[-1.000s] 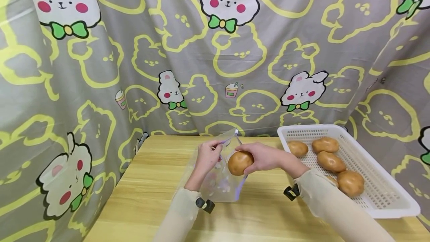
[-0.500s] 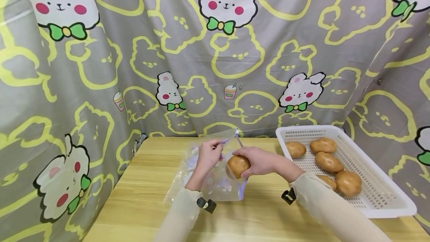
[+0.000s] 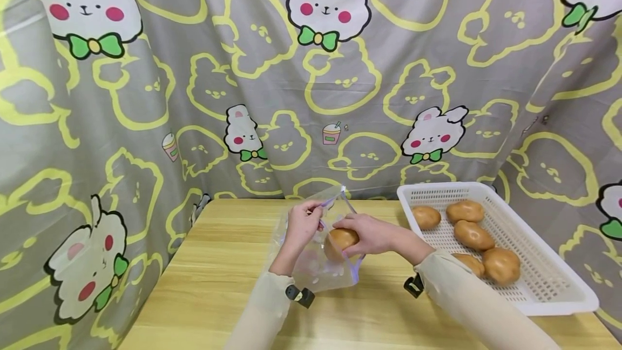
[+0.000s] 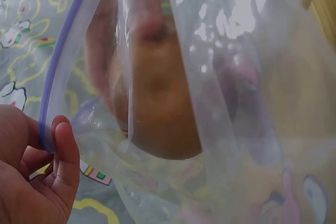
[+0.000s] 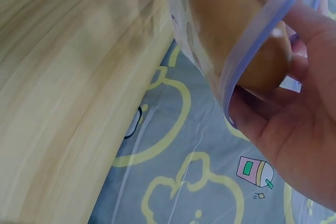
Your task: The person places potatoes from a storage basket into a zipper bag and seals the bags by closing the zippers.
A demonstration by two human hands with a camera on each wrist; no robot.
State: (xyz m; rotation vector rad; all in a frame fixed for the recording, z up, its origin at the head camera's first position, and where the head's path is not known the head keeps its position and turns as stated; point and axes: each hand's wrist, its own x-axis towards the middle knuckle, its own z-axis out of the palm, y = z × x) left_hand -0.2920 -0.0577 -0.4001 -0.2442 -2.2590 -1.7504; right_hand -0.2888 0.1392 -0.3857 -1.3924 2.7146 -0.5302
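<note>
A clear zip-lock bag (image 3: 316, 274) with a purple zip edge is held up above the table, its mouth facing right. My left hand (image 3: 303, 226) pinches the purple rim between thumb and fingers, as the left wrist view shows at the zip strip (image 4: 50, 93). In my right hand (image 3: 371, 234) is a brown potato (image 3: 342, 239), gripped with curled fingers. The potato sits inside the bag's mouth, seen through the plastic in the left wrist view. In the right wrist view the purple rim crosses in front of the potato (image 5: 226, 30), and the fingertips are partly behind plastic.
To the right stands a white perforated basket (image 3: 559, 263) with several potatoes (image 3: 473, 235) in it. A wooden table (image 3: 204, 285) lies under the hands. Patterned grey curtain (image 3: 291, 85) hangs behind and at both sides.
My right hand has moved slightly left and carried the potato from the bag's opening into its mouth. The left hand keeps its pinch on the rim.
</note>
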